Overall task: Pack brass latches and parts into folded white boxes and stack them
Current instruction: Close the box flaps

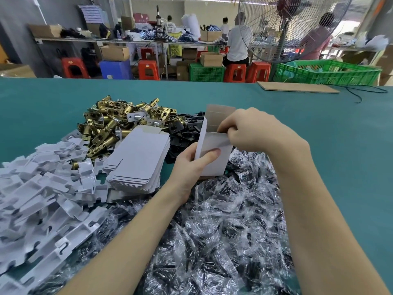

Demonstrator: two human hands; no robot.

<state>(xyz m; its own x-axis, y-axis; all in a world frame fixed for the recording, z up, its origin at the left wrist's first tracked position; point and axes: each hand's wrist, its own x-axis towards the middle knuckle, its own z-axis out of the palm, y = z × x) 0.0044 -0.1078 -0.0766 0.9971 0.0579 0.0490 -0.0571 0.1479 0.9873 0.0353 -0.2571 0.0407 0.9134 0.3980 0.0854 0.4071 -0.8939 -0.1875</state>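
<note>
Right now my left hand (192, 160) holds the white box (213, 153) up over the bagged parts (223, 226), and my right hand (251, 129) pinches its top flap. I think the flap could bend or the box could slip. The brass latches (110, 126) wait nearby. I see no words to read.

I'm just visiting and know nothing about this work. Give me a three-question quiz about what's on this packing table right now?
1. True or false: the left hand grips the white box by its lower part.
2. What lies closest beside the stack of flat box blanks? A) brass latches B) green crate C) fan
3. Fill in: the right hand works at the box's ____ end.

Key: 1 true; 2 A; 3 open top
</note>
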